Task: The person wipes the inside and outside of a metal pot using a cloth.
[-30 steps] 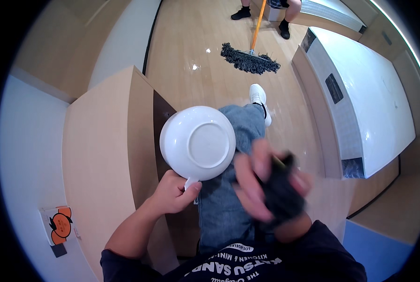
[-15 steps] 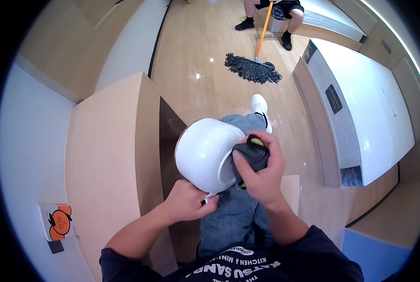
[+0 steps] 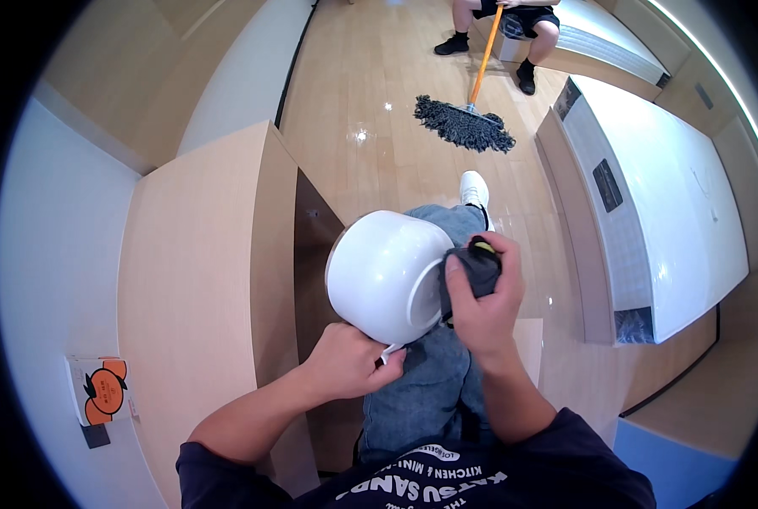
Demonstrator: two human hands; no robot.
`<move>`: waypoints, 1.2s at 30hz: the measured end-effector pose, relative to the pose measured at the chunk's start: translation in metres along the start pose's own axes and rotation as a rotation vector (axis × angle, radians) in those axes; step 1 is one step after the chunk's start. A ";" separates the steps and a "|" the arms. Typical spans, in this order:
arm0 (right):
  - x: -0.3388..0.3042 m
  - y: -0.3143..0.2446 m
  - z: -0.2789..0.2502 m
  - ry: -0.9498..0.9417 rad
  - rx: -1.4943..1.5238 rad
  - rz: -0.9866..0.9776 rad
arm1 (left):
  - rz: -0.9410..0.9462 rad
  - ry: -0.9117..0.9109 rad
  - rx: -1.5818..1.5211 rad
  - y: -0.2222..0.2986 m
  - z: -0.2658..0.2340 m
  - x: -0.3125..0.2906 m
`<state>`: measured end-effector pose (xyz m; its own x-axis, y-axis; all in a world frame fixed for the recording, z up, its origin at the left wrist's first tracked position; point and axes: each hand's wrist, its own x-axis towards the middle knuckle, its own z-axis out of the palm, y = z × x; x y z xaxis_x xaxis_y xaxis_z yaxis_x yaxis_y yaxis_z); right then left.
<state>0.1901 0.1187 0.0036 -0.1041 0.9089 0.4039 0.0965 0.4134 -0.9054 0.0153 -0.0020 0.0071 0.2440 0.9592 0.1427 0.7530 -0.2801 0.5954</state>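
A white round pot [image 3: 379,271] is tilted on its side over my lap, its base facing right. My left hand [image 3: 349,360] is closed round the handle at the pot's near side. In my right hand [image 3: 485,314] a dark grey cloth [image 3: 472,276] with a yellow-and-black edge is bunched up, pressed against or very near the pot's base ring. The inside of the pot faces away and is hidden.
A wooden desk or cabinet [image 3: 192,271] stands close on my left, with an orange-and-white box [image 3: 99,390] by the wall. A wrapped mattress on a bed base [image 3: 659,204] lies to the right. Ahead, a seated person [image 3: 536,42] holds a mop [image 3: 464,125].
The cloth and my right hand have shifted slightly right along with the pot. The rest of the scene moves a little in the picture too. Both hands keep their hold.
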 end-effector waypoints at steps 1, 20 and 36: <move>0.001 0.000 -0.003 0.000 -0.002 0.000 | 0.003 -0.008 0.012 0.001 0.000 0.001; 0.023 0.020 -0.030 -0.239 0.039 -0.028 | -0.059 -0.061 -0.007 0.001 -0.006 0.000; 0.018 0.013 -0.025 -0.239 0.067 -0.062 | -0.053 -0.033 -0.041 0.004 -0.005 0.000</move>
<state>0.2142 0.1415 0.0022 -0.3401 0.8395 0.4238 0.0180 0.4564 -0.8896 0.0147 -0.0032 0.0132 0.2251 0.9707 0.0845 0.7399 -0.2267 0.6334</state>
